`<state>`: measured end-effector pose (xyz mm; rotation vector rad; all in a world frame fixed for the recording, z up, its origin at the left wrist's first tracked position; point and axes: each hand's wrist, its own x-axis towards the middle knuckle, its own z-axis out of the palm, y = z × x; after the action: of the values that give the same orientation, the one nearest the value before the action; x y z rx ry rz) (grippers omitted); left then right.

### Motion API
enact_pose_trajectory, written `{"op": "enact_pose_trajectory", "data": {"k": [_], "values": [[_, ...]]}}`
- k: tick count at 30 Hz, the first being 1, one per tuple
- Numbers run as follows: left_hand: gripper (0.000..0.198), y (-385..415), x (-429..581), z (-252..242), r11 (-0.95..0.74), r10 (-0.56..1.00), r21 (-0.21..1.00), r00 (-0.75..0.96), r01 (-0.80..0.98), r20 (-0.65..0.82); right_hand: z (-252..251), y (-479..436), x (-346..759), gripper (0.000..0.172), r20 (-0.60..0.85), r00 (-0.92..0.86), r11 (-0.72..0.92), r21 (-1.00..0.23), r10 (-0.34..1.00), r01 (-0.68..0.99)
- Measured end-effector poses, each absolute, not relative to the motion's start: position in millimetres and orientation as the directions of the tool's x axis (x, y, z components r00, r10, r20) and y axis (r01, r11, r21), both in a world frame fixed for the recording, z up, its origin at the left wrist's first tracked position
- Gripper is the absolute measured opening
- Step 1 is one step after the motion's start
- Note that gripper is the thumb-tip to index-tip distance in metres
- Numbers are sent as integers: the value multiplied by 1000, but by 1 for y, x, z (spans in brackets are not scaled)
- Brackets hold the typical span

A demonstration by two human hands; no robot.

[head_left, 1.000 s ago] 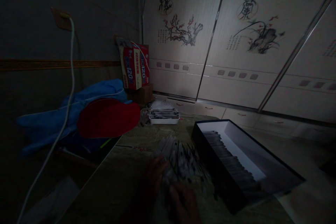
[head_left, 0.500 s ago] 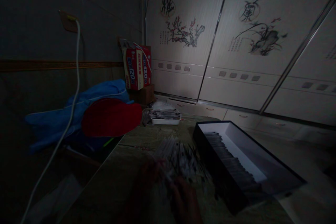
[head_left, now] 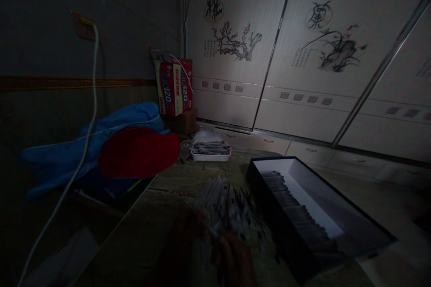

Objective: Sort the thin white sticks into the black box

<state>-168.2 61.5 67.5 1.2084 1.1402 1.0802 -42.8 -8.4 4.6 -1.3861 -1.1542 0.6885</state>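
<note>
In the dim light, a thin pen (head_left: 211,228) with a pale barrel is held between my two hands over the table. My right hand (head_left: 235,255) is closed around its near end. My left hand (head_left: 185,229) is closed at its far end, with the fingers mostly in shadow. Just beyond the hands lies a loose pile of pale and dark pen parts (head_left: 232,204). More slim pale pieces (head_left: 202,251) lie below the hands, hard to make out. To the right, a black box (head_left: 311,215) with a white inside holds a long row of pens (head_left: 296,206).
Farther back stands a white tray (head_left: 211,158) heaped with thin sticks. Left of the table (head_left: 202,172) are a red round cloth item (head_left: 139,152), blue fabric (head_left: 124,119) and a hanging white cable (head_left: 93,98). A red carton (head_left: 175,87) stands by the wardrobe doors (head_left: 232,4).
The pen has shifted slightly left and tilted between my hands. The right hand has moved a little lower. The camera view has turned slightly.
</note>
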Motion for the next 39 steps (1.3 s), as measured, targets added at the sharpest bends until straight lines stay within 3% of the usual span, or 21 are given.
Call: {"op": "enact_pose_trajectory", "data": {"k": [4,9,13,17,21,24,29,35,39], "values": [[45,60,-167,69,79,989,997,122,-5,-78,-2,-6,-45,46,141,312,89,-981,940,175],[44,61,-167,72,97,990,995,106,6,-97,-4,-8,-46,39,176,398,89,-969,900,229],[43,62,-168,74,92,991,996,95,15,-93,-2,-14,-42,45,250,475,80,-934,844,349],[42,61,-169,71,93,991,995,98,22,-94,2,-15,-36,45,302,365,128,-894,881,430],[35,61,-170,65,99,989,994,107,49,-104,10,-10,-35,44,268,233,154,-896,935,417],[30,62,-170,62,91,987,992,127,82,-101,5,-8,-38,34,219,289,115,-935,932,336],[26,62,-170,62,97,988,994,119,52,-102,-15,-12,-39,46,285,468,98,-918,836,385],[27,58,-170,70,67,991,993,110,97,-78,-3,-11,-36,48,274,331,141,-916,903,375],[29,60,-172,68,89,989,993,115,81,-98,3,-8,-37,44,252,428,111,-938,868,328]]}}
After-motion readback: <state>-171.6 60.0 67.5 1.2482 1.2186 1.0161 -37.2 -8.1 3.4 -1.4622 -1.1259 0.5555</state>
